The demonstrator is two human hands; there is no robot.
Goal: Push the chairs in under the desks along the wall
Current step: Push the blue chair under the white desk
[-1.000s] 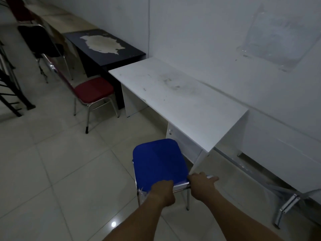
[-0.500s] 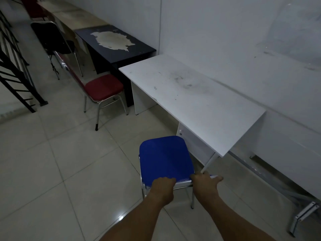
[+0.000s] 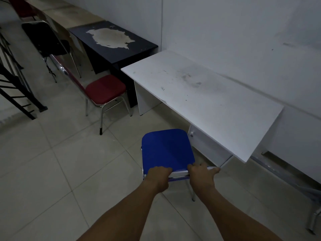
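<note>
A blue chair (image 3: 166,150) with a chrome frame stands on the tiles just outside the near right corner of the white desk (image 3: 208,100). My left hand (image 3: 158,177) and my right hand (image 3: 201,174) both grip its near edge. Farther along the wall a red chair (image 3: 105,90) stands out from a black desk (image 3: 112,40) with a worn patch. A black chair (image 3: 46,40) stands beyond it, and a further red chair (image 3: 24,7) shows at the top left.
A black metal stair frame (image 3: 15,91) stands at the left. A grey metal frame on legs (image 3: 295,185) runs along the wall at the right. Open tiled floor (image 3: 52,171) lies to the left of the blue chair.
The view has shifted so the desks sit more to the right. Both hands keep their grip on the blue chair, which stays beside the white desk's corner.
</note>
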